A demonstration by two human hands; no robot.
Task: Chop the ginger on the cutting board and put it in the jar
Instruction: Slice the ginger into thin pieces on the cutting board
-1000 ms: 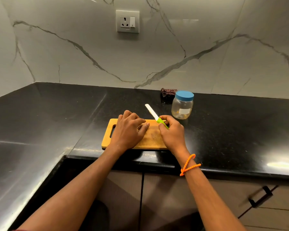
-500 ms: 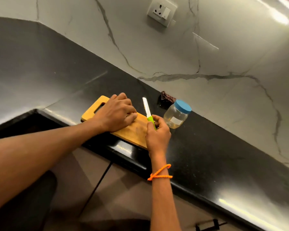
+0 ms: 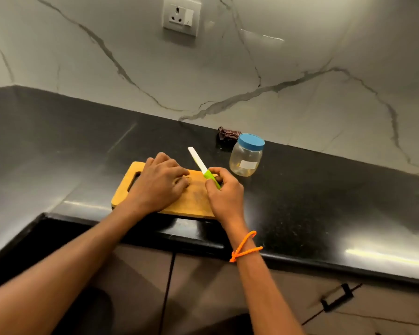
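A: What is on the big black counter (image 3: pixel 324 189)?

B: One wooden cutting board (image 3: pixel 196 201), one jar (image 3: pixel 246 157) with its blue lid on just to the right, and one knife (image 3: pixel 202 166).

A: What are the hands doing?

B: The left hand (image 3: pixel 159 183) lies on the board, fingers curled down. I think the ginger is under it, but I can't see it. The right hand (image 3: pixel 224 193) grips the green knife handle, blade up.

A: Which step?

B: Chopping, I think. Next the blade must come down beside those fingers. The lid must come off later.
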